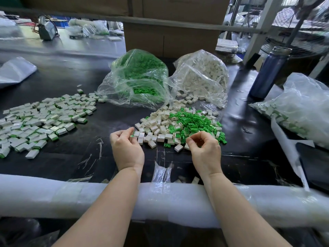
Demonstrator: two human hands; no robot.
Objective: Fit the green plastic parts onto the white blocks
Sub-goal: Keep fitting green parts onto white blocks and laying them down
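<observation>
Head view: we read no labels; clear bag [135, 77] holds green parts, bag [201, 75] white blocks; left hand [126, 148] grip pinches green part [132, 136]; right hand [204, 150] grip curled, contents unclear.

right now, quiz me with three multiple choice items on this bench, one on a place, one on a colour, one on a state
1. Where do the finished blocks lie?
A. left of the hands
B. inside the bottle
C. on the cardboard box

2. What colour is the bottle?
A. red
B. dark blue
C. yellow

3. How is the green-parts bag?
A. knotted shut
B. open toward the person
C. empty and flat

Answers:
1 A, the pile spreads across the table's left side.
2 B, its body is dark blue under a metal lid.
3 B, its mouth gapes and loose green parts show inside.
</observation>
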